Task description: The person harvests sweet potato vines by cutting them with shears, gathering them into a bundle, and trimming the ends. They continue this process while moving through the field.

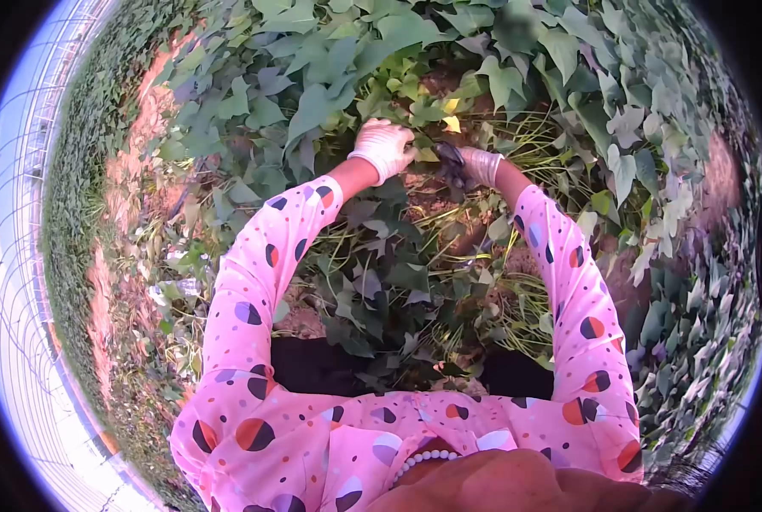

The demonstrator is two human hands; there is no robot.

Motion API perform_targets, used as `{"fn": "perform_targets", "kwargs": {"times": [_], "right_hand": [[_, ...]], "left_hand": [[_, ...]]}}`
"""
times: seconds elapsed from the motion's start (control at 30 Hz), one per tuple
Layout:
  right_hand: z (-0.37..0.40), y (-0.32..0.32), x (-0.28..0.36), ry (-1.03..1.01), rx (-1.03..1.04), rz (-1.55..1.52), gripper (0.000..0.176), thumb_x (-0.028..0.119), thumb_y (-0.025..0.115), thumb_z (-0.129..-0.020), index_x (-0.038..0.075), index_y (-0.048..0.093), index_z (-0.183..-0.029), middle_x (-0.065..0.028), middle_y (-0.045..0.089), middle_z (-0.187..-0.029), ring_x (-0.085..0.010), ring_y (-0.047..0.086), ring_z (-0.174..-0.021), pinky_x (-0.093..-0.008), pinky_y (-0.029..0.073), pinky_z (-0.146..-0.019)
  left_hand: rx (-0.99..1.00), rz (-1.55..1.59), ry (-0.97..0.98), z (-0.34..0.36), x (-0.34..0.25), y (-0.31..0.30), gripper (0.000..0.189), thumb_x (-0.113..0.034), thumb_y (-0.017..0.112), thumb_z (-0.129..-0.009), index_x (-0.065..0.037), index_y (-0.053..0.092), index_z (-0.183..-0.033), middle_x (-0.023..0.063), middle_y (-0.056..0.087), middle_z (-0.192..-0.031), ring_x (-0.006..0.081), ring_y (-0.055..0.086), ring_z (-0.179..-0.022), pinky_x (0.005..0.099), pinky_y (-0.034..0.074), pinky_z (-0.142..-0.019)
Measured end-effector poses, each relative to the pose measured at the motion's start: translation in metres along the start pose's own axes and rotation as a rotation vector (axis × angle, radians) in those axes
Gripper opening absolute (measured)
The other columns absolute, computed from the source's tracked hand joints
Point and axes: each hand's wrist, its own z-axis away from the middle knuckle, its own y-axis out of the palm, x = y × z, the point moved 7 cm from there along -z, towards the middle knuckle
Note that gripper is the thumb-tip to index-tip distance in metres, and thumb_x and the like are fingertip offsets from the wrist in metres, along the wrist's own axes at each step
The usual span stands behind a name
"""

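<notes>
My left hand, in a whitish glove, reaches in among the vines with its fingers curled together. Leaves and stems surround its fingertips, and what they pinch, if anything, is hidden. Close by on the right is my right hand, whose glove is pale at the wrist and dark over the fingers. Those dark fingers bend downward beside thin green stems; whatever lies in them does not show. Small yellow leaves stand just above the gap between the hands. Reddish soil shows below that gap.
Broad green leaves crowd the far side and both flanks. Cut-looking bare stems and leafy vines lie between my arms. A pale plastic-like scrap rests at left, near a strip of bare soil. A curved framework runs along the left edge.
</notes>
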Motion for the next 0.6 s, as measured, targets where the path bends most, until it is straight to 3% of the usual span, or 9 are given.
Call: {"fn": "perform_targets", "kwargs": {"times": [0.07,0.1,0.13,0.33,0.37,0.4,0.47,0.5,0.6], "right_hand": [[0.000,0.003,0.006,-0.051,-0.025,-0.007,0.058,0.066,0.052,-0.079,0.009,0.062,-0.080,-0.0028,0.059,-0.063,-0.0134,0.047,-0.042,-0.0261,0.030,-0.037],[0.000,0.007,0.006,-0.030,0.008,-0.040,0.059,0.067,0.052,-0.078,0.009,0.062,-0.082,-0.0033,0.060,-0.064,-0.0130,0.048,-0.043,-0.0257,0.030,-0.037],[-0.003,0.008,0.005,-0.006,0.039,-0.074,0.061,0.068,0.052,-0.078,0.008,0.062,-0.084,-0.0037,0.060,-0.065,-0.0126,0.049,-0.044,-0.0253,0.030,-0.037],[-0.036,0.010,0.001,-0.220,-0.082,-0.221,0.042,0.049,0.060,-0.084,0.007,0.059,-0.085,-0.0078,0.061,-0.069,-0.0160,0.049,-0.045,-0.0298,0.037,-0.040],[-0.037,0.010,0.003,-0.186,-0.202,-0.078,0.041,0.048,0.060,-0.084,0.006,0.060,-0.086,-0.0076,0.063,-0.070,-0.0149,0.050,-0.045,-0.0281,0.037,-0.039],[-0.034,0.009,0.005,-0.153,-0.321,0.066,0.041,0.047,0.060,-0.084,0.006,0.061,-0.086,-0.0075,0.064,-0.072,-0.0138,0.051,-0.046,-0.0265,0.037,-0.038],[-0.039,0.013,-0.005,-0.240,-0.288,0.152,0.043,0.047,0.056,-0.087,0.005,0.061,-0.090,-0.0100,0.066,-0.076,-0.0174,0.056,-0.051,-0.0289,0.043,-0.043],[-0.043,0.007,-0.004,-0.515,-0.408,0.439,0.039,0.042,0.054,-0.088,0.008,0.056,-0.106,-0.0103,0.064,-0.077,-0.0185,0.057,-0.055,-0.0309,0.046,-0.049],[-0.038,-0.017,-0.015,-1.034,-0.673,0.930,0.048,0.033,0.051,-0.091,0.012,0.042,-0.133,-0.0153,0.064,-0.086,-0.0254,0.062,-0.071,-0.0360,0.050,-0.069]], "left_hand": [[0.009,-0.142,-0.089,-0.006,0.003,0.013,0.040,-0.046,0.058,-0.076,-0.011,0.067,-0.093,0.0106,0.066,-0.090,0.0254,0.059,-0.096,0.0376,0.041,-0.087],[0.210,-0.224,-0.109,-0.009,0.009,0.031,0.042,-0.045,0.062,-0.074,-0.010,0.065,-0.097,0.0101,0.065,-0.094,0.0247,0.058,-0.099,0.0377,0.040,-0.088],[0.213,-0.224,-0.107,-0.011,0.013,0.037,0.042,-0.045,0.062,-0.074,-0.010,0.065,-0.097,0.0101,0.065,-0.094,0.0247,0.058,-0.099,0.0377,0.040,-0.088],[-0.031,0.047,-0.251,-0.006,0.037,0.074,0.034,-0.029,0.068,-0.070,-0.009,0.062,-0.096,0.0127,0.064,-0.098,0.0284,0.056,-0.105,0.0424,0.040,-0.093],[0.171,0.202,-0.291,-0.009,0.042,0.081,0.030,-0.025,0.068,-0.069,-0.009,0.062,-0.094,0.0156,0.062,-0.100,0.0334,0.053,-0.109,0.0448,0.040,-0.095],[0.172,0.206,-0.292,-0.009,0.047,0.094,0.030,-0.025,0.068,-0.069,-0.009,0.062,-0.094,0.0156,0.062,-0.100,0.0334,0.053,-0.109,0.0448,0.040,-0.095],[0.033,0.042,-0.183,-0.007,0.048,0.108,0.027,-0.024,0.067,-0.067,-0.008,0.063,-0.089,0.0182,0.063,-0.096,0.0354,0.056,-0.101,0.0421,0.044,-0.090],[-0.130,-0.007,-0.134,-0.002,0.046,0.094,0.029,-0.025,0.066,-0.067,-0.007,0.064,-0.090,0.0180,0.065,-0.090,0.0333,0.061,-0.090,0.0395,0.048,-0.082],[-0.108,0.354,-0.296,0.018,0.058,0.060,0.035,-0.026,0.066,-0.067,-0.007,0.064,-0.095,0.0175,0.066,-0.086,0.0321,0.063,-0.082,0.0368,0.050,-0.078]]}}
